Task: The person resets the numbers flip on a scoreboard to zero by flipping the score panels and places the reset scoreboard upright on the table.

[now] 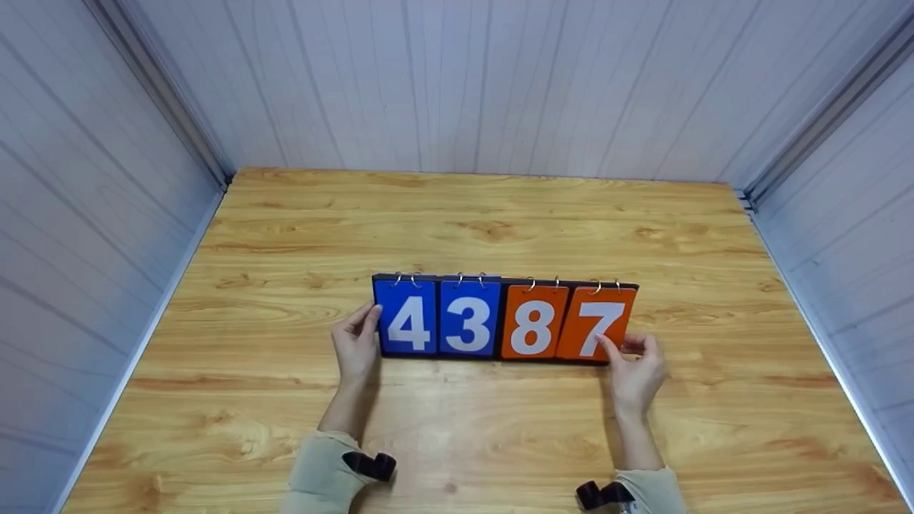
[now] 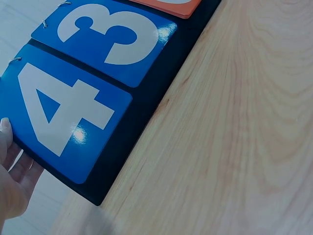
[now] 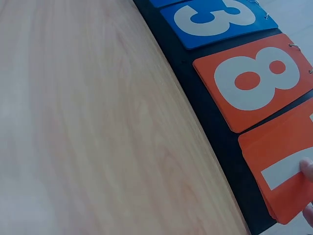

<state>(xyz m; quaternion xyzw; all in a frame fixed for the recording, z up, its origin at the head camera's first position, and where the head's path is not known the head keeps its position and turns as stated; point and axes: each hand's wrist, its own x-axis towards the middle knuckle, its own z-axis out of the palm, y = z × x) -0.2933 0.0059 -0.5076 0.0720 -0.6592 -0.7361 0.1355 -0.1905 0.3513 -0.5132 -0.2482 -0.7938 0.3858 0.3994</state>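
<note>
A flip scoreboard (image 1: 499, 321) with a black backing stands tilted on the table, its cards hung on metal rings. Two blue cards read 4 (image 1: 409, 321) and 3 (image 1: 468, 321); two orange ones read 8 (image 1: 533, 325) and 7 (image 1: 593, 314). My left hand (image 1: 357, 344) grips the board's left edge, thumb in front and fingers behind, as the left wrist view shows. At the other end, my right hand (image 1: 638, 371) pinches the right edge, its thumb lying over the 7 card and the fingers mostly hidden behind.
The wood-grain table (image 1: 493, 228) extends around the scoreboard. White panelled walls (image 1: 443, 86) enclose it at the back and on both sides. Dark wrist straps (image 1: 371, 465) sit over the beige sleeves (image 1: 321, 471).
</note>
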